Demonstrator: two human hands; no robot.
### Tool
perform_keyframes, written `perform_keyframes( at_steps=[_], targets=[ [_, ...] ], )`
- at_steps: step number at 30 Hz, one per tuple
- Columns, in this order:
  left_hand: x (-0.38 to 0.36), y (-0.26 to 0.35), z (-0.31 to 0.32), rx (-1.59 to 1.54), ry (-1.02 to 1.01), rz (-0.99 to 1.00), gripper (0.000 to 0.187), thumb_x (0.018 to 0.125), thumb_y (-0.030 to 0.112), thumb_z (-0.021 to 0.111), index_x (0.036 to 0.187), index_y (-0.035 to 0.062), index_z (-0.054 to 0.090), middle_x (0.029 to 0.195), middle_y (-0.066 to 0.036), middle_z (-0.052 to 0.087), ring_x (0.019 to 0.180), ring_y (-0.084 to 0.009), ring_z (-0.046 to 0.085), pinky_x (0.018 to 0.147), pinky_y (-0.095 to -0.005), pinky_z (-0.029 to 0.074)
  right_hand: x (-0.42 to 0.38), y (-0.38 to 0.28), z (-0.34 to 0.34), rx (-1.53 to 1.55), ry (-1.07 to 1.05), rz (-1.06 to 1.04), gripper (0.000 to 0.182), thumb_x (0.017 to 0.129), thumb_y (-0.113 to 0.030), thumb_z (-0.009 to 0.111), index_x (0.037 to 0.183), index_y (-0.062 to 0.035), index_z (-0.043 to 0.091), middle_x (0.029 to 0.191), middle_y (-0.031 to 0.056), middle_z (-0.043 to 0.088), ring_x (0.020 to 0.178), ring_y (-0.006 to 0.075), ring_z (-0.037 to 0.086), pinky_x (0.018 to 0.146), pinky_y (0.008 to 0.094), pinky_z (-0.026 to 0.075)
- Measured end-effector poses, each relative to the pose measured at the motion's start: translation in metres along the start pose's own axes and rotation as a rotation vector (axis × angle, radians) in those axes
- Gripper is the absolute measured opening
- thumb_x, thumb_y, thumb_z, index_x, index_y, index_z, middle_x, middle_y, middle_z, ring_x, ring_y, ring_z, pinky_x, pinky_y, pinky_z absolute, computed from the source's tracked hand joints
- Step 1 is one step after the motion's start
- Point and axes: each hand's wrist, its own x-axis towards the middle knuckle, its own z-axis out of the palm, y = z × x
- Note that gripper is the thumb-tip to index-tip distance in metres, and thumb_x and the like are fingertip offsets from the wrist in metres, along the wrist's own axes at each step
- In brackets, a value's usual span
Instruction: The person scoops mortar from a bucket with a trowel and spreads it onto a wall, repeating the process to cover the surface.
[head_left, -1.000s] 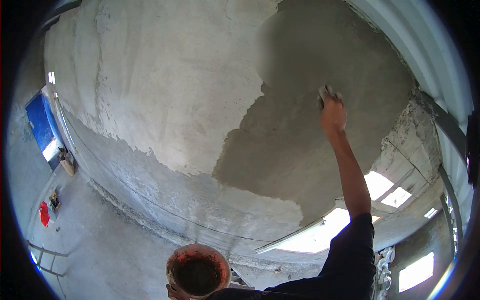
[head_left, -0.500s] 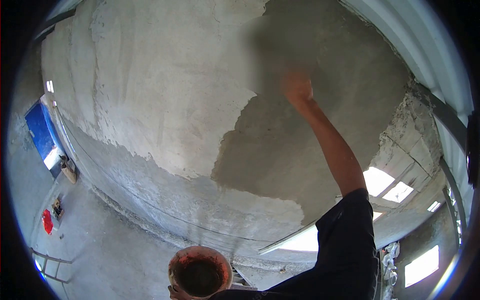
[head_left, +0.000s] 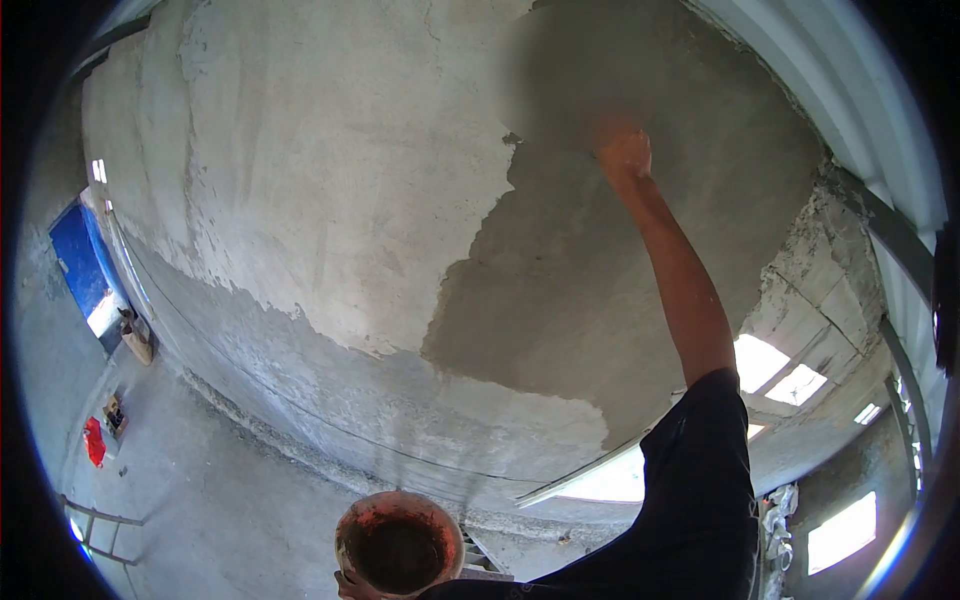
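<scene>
My right hand (head_left: pixel 625 155) is closed in a fist at the upper part of the wall, arm stretched up. What it grips is lost in a grey blur just above the knuckles. Around it spreads a dark, damp-looking patch (head_left: pixel 540 320) of plaster with a ragged left edge. Paler dry wall (head_left: pixel 320 180) lies to the left. Low in the view, a round reddish bucket (head_left: pixel 347 530) with a stained inside and dark contents is held up close to my body. Fingers of my left hand (head_left: pixel 347 586) show at its lower left side, wrapped against it; the rest is hidden.
Far below on the left are the concrete floor (head_left: pixel 220 500), a red item (head_left: pixel 94 442), a ladder-like frame (head_left: pixel 100 525) and a blue door (head_left: pixel 82 255). Bright openings (head_left: pixel 842 533) are at the lower right. Metal roof sheets (head_left: pixel 850 80) curve along the upper right.
My right hand has shifted to the right and slightly up across the wall, the grey blur moving with it. The bucket and left hand stay nearly in place.
</scene>
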Motion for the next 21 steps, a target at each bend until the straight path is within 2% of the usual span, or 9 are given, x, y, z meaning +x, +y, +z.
perform_keyframes(
  at_steps=[3, 5, 6, 8, 9, 11, 15, 17, 21],
  targets=[
    [-0.004, 0.0, 0.0, -0.096, 0.172, 0.021, 0.073, 0.09, 0.062, 0.022, 0.114, -0.0054, 0.039, 0.104, -0.015, 0.052, 0.08, -0.0222, 0.048, 0.064, -0.036, 0.042, -0.019, -0.006, -0.014, 0.023, -0.077, 0.014, 0.024, 0.081, -0.015, 0.057, 0.104, -0.0098, 0.061, 0.09, 0.0154, 0.063, 0.09, 0.0342, 0.059, 0.074, 0.0454, 0.051],
    [-0.005, 0.089, -0.022, 0.139, -0.053, -0.165, 0.071, 0.09, 0.061, 0.028, 0.112, -0.0054, 0.038, 0.1, -0.015, 0.054, 0.076, -0.0225, 0.048, 0.063, -0.0364, 0.043, -0.04, -0.005, -0.02, -0.004, -0.098, 0.08, 0.024, 0.079, -0.013, 0.06, 0.102, -0.0075, 0.061, 0.089, 0.0153, 0.062, 0.089, 0.0342, 0.058, 0.071, 0.0446, 0.052],
    [-0.005, 0.077, -0.018, 0.134, -0.051, -0.168, 0.071, 0.09, 0.061, 0.028, 0.112, -0.0054, 0.038, 0.1, -0.015, 0.054, 0.076, -0.0225, 0.048, 0.063, -0.0364, 0.043, -0.049, -0.01, -0.032, -0.002, -0.094, 0.075, 0.024, 0.079, -0.013, 0.06, 0.102, -0.0075, 0.061, 0.089, 0.0153, 0.062, 0.089, 0.0342, 0.058, 0.071, 0.0446, 0.052],
    [-0.003, 0.054, -0.009, -0.136, 0.08, -0.09, 0.057, 0.093, 0.051, 0.033, 0.1, -0.0049, 0.045, 0.091, -0.013, 0.055, 0.07, -0.0217, 0.048, 0.058, -0.0345, 0.043, -0.058, -0.018, -0.058, -0.02, -0.217, 0.152, 0.046, 0.076, -0.007, 0.063, 0.12, -0.0131, 0.052, 0.102, 0.0118, 0.061, 0.092, 0.032, 0.059, 0.076, 0.0414, 0.053],
    [-0.004, 0.068, -0.01, -0.139, 0.085, -0.091, 0.057, 0.093, 0.051, 0.033, 0.1, -0.0049, 0.045, 0.091, -0.013, 0.055, 0.07, -0.0217, 0.048, 0.058, -0.0345, 0.043, -0.055, -0.018, -0.063, -0.016, -0.213, 0.149, 0.046, 0.076, -0.007, 0.063, 0.12, -0.0131, 0.052, 0.102, 0.0118, 0.061, 0.092, 0.032, 0.059, 0.076, 0.0414, 0.053],
    [-0.007, 0.139, -0.02, 0.153, 0.125, -0.183, 0.058, 0.092, 0.051, 0.034, 0.092, -0.005, 0.047, 0.082, -0.01, 0.052, 0.065, -0.0206, 0.046, 0.056, -0.0338, 0.042, -0.052, -0.018, -0.068, 0.007, -0.244, 0.291, 0.042, 0.074, -0.008, 0.064, 0.115, -0.0125, 0.055, 0.094, 0.0136, 0.062, 0.091, 0.0331, 0.059, 0.074, 0.0423, 0.053],
    [-0.004, 0.132, -0.022, 0.382, 0.06, -0.09, 0.07, 0.089, 0.06, 0.028, 0.096, -0.0062, 0.048, 0.08, -0.01, 0.051, 0.066, -0.0208, 0.046, 0.055, -0.0342, 0.042, -0.014, -0.009, -0.051, 0.07, -0.055, 0.182, 0.024, 0.079, -0.017, 0.062, 0.101, -0.0075, 0.061, 0.087, 0.0179, 0.062, 0.085, 0.0357, 0.06, 0.071, 0.0457, 0.051],
    [-0.002, 0.094, -0.018, 0.078, 0.081, 0.098, 0.076, 0.086, 0.066, 0.025, 0.095, -0.0059, 0.049, 0.081, -0.011, 0.052, 0.066, -0.0208, 0.047, 0.055, -0.0339, 0.042, 0.017, -0.01, -0.047, 0.069, -0.052, 0.179, 0.024, 0.08, -0.018, 0.061, 0.101, -0.0076, 0.061, 0.087, 0.018, 0.062, 0.086, 0.0356, 0.06, 0.071, 0.0456, 0.05],
    [-0.004, 0.105, -0.015, 0.0, 0.167, -0.018, 0.075, 0.086, 0.066, 0.023, 0.09, -0.0044, 0.049, 0.081, -0.009, 0.052, 0.066, -0.0198, 0.046, 0.053, -0.0305, 0.04, 0.04, -0.011, -0.048, 0.004, -0.115, 0.076, 0.025, 0.081, -0.019, 0.06, 0.104, -0.0097, 0.059, 0.087, 0.0168, 0.062, 0.085, 0.035, 0.06, 0.073, 0.0451, 0.05]
  ],
)
